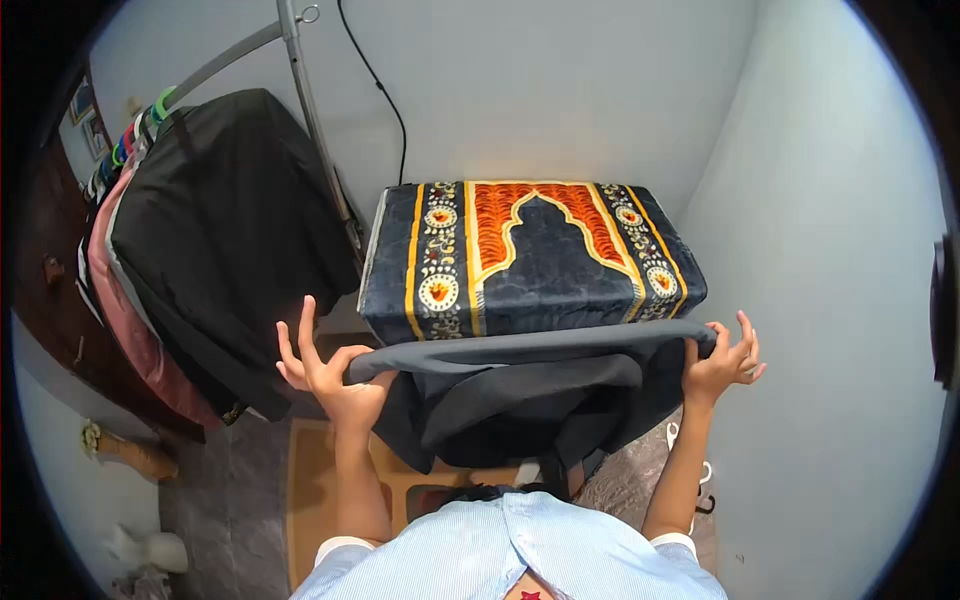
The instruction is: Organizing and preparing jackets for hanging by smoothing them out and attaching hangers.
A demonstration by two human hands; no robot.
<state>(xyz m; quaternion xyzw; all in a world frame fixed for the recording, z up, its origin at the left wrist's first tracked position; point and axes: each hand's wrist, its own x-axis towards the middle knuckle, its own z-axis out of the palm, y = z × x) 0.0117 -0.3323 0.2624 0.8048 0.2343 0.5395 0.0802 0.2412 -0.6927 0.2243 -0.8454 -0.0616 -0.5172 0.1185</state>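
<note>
A dark grey garment (pixel 520 348) hangs stretched between my two hands in front of my body, its top edge nearly level. My left hand (pixel 345 385) pinches one end of that edge between thumb and forefinger, the other fingers raised. At the opposite end my right hand (pixel 722 365) pinches the cloth in the same way. Below the edge the cloth drops in black folds, and I cannot tell which kind of garment it is. Just beyond it stands a block-shaped piece covered by a dark prayer rug (pixel 560 265) with orange and yellow patterns.
A metal clothes rack (pixel 300 90) on the left carries a black jacket (pixel 225 220), a pink garment (pixel 140 280) and several hangers. White and black hangers (pixel 706 490) lie low on the right beside the wall. Under my left arm is a tan mat (pixel 310 490). A black cable (pixel 380 88) runs down the back wall.
</note>
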